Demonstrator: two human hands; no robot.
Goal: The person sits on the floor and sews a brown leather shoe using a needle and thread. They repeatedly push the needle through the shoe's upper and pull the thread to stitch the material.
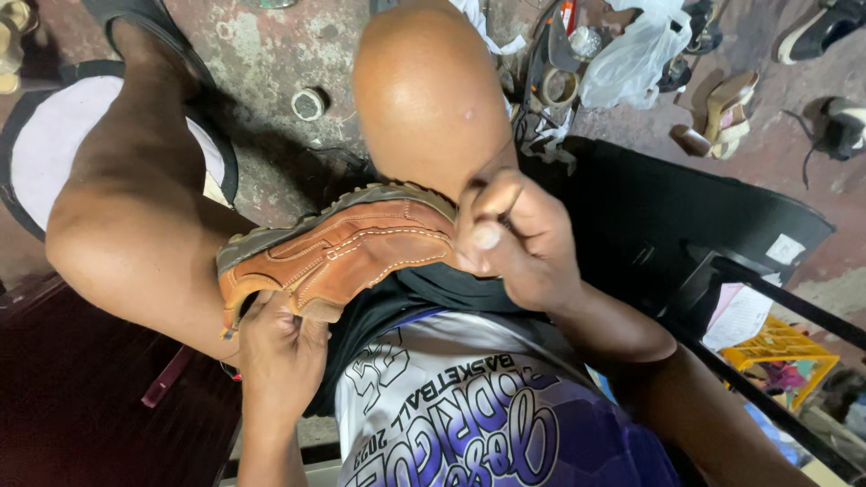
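Note:
A brown leather shoe (352, 248) with a grey-tan lugged sole lies on its side between my knees, resting on my lap. My left hand (280, 347) grips the shoe's heel end from below. My right hand (514, 239) is at the toe end, fingers pinched together, with a thin thread running up from it toward my right knee (428, 90). I cannot make out a needle in the pinch.
A stained concrete floor (271, 54) lies below, with a tape roll (308, 104), a plastic bag (631, 59), loose shoes and sandals (722, 117) at the upper right. A black board (686, 216) and a yellow crate (780, 347) sit to my right.

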